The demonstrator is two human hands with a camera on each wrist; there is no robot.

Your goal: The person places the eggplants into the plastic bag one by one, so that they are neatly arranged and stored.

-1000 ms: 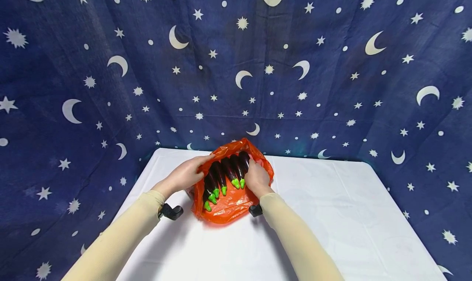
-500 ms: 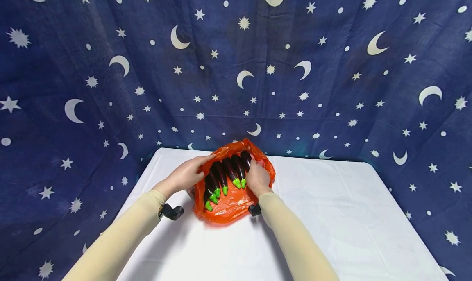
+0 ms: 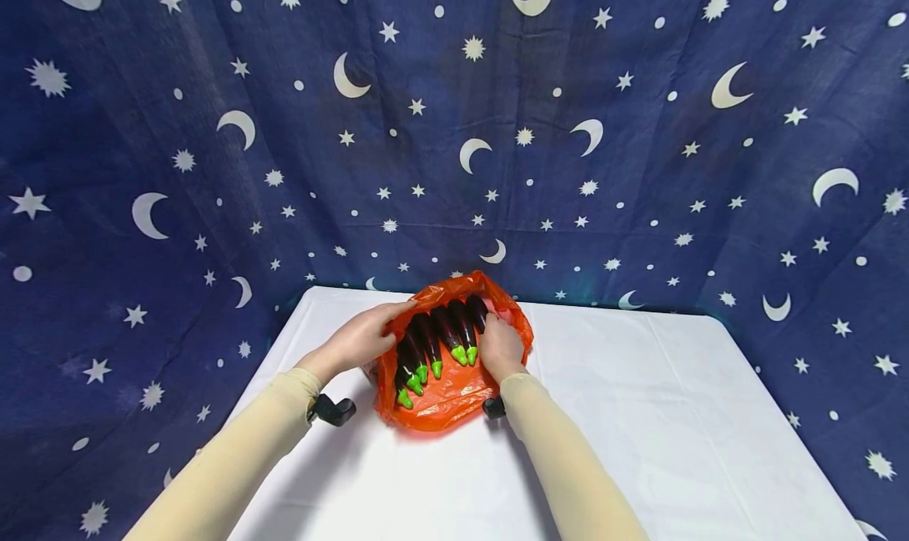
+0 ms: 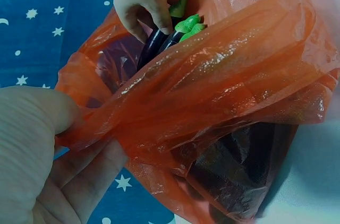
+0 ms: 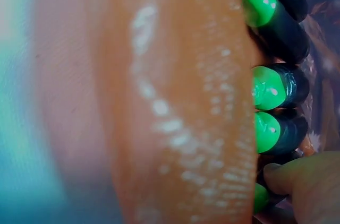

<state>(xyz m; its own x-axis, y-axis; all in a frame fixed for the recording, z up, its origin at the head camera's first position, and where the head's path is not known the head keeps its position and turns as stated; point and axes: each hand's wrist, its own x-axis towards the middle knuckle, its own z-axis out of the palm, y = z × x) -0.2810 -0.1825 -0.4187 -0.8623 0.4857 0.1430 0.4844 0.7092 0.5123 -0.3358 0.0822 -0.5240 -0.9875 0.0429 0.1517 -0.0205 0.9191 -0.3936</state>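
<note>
An orange-red plastic bag [image 3: 454, 391] lies with its mouth facing me, several dark purple eggplants [image 3: 428, 340] with bright green caps side by side in it. At the bag's left rim my left hand [image 3: 358, 340] pinches the film between thumb and fingers, as the left wrist view shows up close. My right hand [image 3: 501, 347] reaches into the bag and grips the rightmost eggplant [image 3: 477, 311], whose cap is mostly hidden by the hand. In the right wrist view the thumb [image 5: 284, 179] lies on that eggplant, and the bag's near wall [image 5: 175, 96] covers much of the picture.
The bag rests near the back edge of a table with a white cloth [image 3: 639, 415]. Behind and beside the table hangs a dark blue curtain [image 3: 426, 131] printed with moons and stars. A black strap [image 3: 331, 409] sits at the left wrist.
The head view has shifted slightly, so everything appears a little lower and to the right. Both hands keep their places on the bag and the eggplant.
</note>
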